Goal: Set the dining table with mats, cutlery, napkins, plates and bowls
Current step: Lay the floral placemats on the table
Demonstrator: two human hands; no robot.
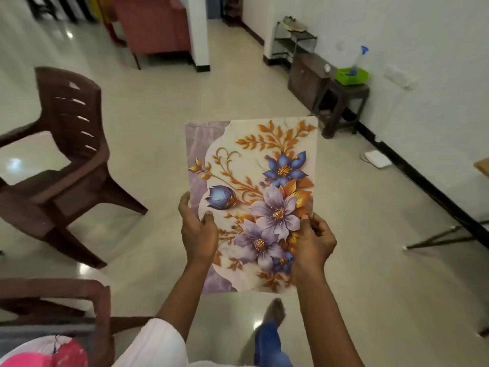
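Both hands grip the floral mat (254, 168) in mid-air above the floor (357, 207), thumbs on top: left hand (198, 234) on its left long edge, right hand (315, 239) on its right; its long axis points straight ahead.

Mat (254, 165): one, floral.
Hands: two: left hand (198, 231), right hand (315, 242).
Brown plastic chairs: two: far chair (66, 144), near chair (87, 300).
Red armchair (156, 25): one.
Metal rack (293, 46): one.
Dark cabinet (307, 75): one.
Stool (344, 107): one.
Green tray (352, 75): one.
Spray bottle (361, 58): one.
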